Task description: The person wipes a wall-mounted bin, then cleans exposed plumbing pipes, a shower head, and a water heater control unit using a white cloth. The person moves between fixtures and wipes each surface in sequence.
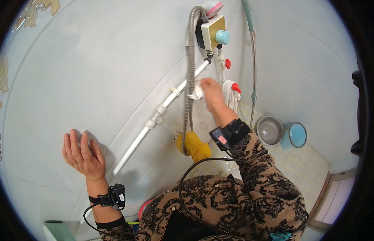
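Observation:
My left hand [82, 154] lies flat against the pale tiled wall [94, 80], fingers together and pointing up, holding nothing. My right hand [210, 93] reaches forward and grips a small white cloth [197, 91] pressed against the wall beside a grey flexible shower hose [190, 68]. A white pipe [154, 120] slants up the wall toward a beige box-shaped water unit with a light blue knob [214, 34]. Both wrists wear black bands with cables.
A white mop with a red fitting [231, 94] hangs at the corner. A yellow cloth [193, 146] hangs at the hose's lower end. A grey bucket [269, 130] and a blue bucket [297, 135] stand on the tiled floor. A teal handle [248, 18] leans in the corner.

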{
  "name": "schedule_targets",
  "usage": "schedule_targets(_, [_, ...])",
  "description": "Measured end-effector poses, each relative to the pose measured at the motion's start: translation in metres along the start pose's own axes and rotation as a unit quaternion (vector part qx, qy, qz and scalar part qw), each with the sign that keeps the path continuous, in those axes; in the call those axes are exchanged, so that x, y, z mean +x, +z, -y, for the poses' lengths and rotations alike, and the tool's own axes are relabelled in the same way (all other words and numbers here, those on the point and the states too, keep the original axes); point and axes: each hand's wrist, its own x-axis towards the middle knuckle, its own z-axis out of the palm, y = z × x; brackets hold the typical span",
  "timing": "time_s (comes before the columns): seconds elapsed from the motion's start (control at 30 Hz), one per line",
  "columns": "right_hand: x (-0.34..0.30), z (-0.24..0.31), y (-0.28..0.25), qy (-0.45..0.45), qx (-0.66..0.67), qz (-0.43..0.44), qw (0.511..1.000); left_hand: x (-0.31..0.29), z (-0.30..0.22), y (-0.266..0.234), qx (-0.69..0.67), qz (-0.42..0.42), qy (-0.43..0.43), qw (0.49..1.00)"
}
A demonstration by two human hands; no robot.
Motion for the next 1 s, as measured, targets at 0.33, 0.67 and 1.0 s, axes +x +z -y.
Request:
schedule_targets(0.33, [0.046, 0.032, -0.015, -0.439, -0.335, -0.004, 0.834, -0.011, 0.011, 0.007, -0.006, 0.001, -0.011, 1.000])
schedule_targets(0.67, [0.042, 0.048, -0.013, -0.438, -0.375, 0.080, 0.813, -0.002, 0.003, 0.001, -0.002, -0.027, -0.003, 1.000])
schedule_targets(1.0, [0.034, 0.016, 0.016, -0.366, -0.357, 0.108, 0.853, -0.010, -0.006, 0.012, 0.028, 0.023, -0.024, 0.999])
